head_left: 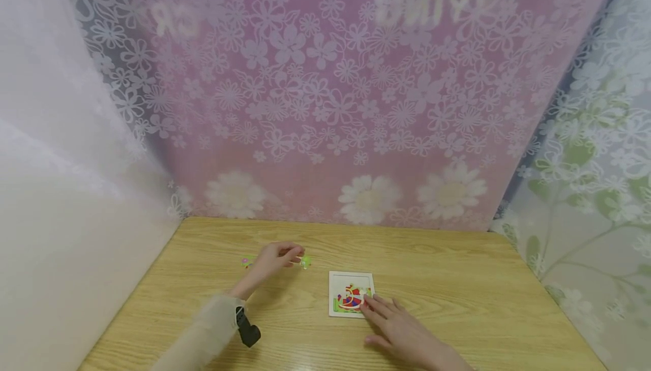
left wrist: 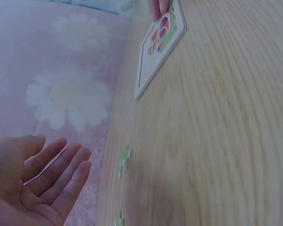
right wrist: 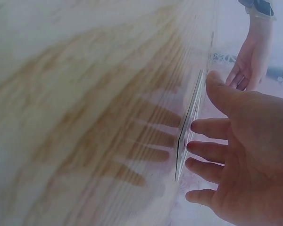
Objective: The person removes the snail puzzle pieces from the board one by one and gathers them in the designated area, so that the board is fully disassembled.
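A white-framed jigsaw puzzle board [head_left: 339,283] lies on the table, with red, blue and green pieces [head_left: 352,299] filling its lower part. My right hand [head_left: 402,328] reaches over the board's right edge, fingers extended, fingertips at the picture. To the left, my left hand [head_left: 277,258] hovers above the table with loosely bent fingers and holds nothing, as the left wrist view shows. Beside its fingertips lies a small green puzzle piece [head_left: 306,262]. Another green piece with a pink spot [head_left: 246,261] sits left of the hand, partly covered by it.
The wood-grain table [head_left: 432,263] ends at a pink flowered backdrop [head_left: 305,134]. A white panel [head_left: 76,190] stands along the left side and a flowered curtain [head_left: 600,190] along the right. A black strap with a device [head_left: 247,328] is on the left wrist.
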`<action>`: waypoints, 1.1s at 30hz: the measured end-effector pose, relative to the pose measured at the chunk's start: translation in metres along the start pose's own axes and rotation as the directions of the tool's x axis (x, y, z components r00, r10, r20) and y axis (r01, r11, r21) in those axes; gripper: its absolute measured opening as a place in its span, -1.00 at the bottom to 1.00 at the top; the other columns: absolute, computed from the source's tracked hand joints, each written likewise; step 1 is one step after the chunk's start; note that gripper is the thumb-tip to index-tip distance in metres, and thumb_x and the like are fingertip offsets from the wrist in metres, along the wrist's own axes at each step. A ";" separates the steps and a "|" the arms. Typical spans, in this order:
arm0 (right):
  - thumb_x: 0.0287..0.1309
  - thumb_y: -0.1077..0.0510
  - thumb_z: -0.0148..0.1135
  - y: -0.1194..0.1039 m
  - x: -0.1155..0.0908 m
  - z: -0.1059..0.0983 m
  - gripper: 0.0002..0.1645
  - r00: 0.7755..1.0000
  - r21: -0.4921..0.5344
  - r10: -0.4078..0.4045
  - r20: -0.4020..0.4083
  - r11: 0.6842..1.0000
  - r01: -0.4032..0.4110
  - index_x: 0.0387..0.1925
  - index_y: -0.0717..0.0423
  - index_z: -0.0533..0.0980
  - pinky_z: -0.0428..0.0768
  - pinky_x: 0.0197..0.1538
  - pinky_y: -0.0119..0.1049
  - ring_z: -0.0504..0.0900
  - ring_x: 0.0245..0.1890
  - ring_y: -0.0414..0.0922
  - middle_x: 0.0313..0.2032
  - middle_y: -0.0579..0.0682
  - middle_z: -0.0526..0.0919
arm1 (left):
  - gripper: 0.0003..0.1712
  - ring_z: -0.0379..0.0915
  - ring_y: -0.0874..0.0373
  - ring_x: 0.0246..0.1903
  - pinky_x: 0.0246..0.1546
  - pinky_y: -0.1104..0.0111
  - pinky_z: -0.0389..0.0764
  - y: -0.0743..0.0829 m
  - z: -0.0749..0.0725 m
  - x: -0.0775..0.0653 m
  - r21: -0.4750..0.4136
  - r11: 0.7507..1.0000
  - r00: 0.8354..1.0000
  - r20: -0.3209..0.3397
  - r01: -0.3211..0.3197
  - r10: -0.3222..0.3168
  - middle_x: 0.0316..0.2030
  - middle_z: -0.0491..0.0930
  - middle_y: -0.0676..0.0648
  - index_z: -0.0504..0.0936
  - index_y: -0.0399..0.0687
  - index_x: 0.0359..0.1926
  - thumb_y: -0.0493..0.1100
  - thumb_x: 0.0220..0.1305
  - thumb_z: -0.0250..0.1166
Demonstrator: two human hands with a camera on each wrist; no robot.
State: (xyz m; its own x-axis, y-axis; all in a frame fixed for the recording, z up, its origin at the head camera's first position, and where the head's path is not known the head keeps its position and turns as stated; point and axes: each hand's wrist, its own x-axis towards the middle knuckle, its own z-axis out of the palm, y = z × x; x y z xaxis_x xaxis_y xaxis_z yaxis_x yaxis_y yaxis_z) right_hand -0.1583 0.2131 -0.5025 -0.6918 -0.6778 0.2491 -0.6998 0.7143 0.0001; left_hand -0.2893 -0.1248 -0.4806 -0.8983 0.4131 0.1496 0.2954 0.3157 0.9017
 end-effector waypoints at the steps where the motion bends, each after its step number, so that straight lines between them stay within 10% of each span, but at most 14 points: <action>1: 0.39 -0.25 0.14 0.000 0.000 0.000 -0.26 1.000 0.008 0.002 0.005 1.000 -0.002 0.33 0.21 0.48 0.48 0.17 0.32 0.49 0.29 0.20 0.33 0.20 0.49 | -0.59 0.67 -0.17 -0.01 -0.01 0.01 0.68 0.001 0.003 0.002 -0.001 1.000 1.000 0.004 -0.003 0.003 0.03 0.67 -0.30 0.61 -0.33 0.18 -0.09 0.56 0.12; 18: 0.44 -0.27 0.06 0.000 0.001 0.002 -0.25 0.998 0.036 0.017 0.060 0.999 -0.019 0.36 0.21 0.45 0.44 0.23 0.31 0.48 0.31 0.17 0.36 0.20 0.45 | -0.60 0.70 -0.14 -0.08 -0.07 0.02 0.70 0.013 0.055 0.026 -0.020 0.998 0.992 0.113 -0.053 0.055 -0.07 0.72 -0.28 0.65 -0.35 0.11 -0.10 0.57 0.12; 33: 0.46 -0.29 0.01 -0.004 0.004 -0.004 -0.21 0.991 0.040 0.044 0.125 0.998 -0.049 0.38 0.24 0.42 0.40 0.30 0.25 0.44 0.36 0.14 0.39 0.21 0.41 | -0.68 0.71 0.05 -0.24 -0.29 0.39 0.69 0.019 0.094 0.039 0.143 0.987 0.978 0.204 -0.067 0.037 -0.19 0.76 -0.09 0.74 -0.23 -0.05 -0.09 0.53 0.18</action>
State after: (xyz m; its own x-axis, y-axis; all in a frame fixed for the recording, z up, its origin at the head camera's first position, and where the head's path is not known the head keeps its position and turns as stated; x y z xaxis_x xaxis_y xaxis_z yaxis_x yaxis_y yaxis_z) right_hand -0.1577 0.2077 -0.4978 -0.7386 -0.6624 0.1258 -0.6716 0.7392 -0.0507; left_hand -0.2885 -0.0228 -0.4959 -0.8016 0.5899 0.0969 0.3982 0.4061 0.8225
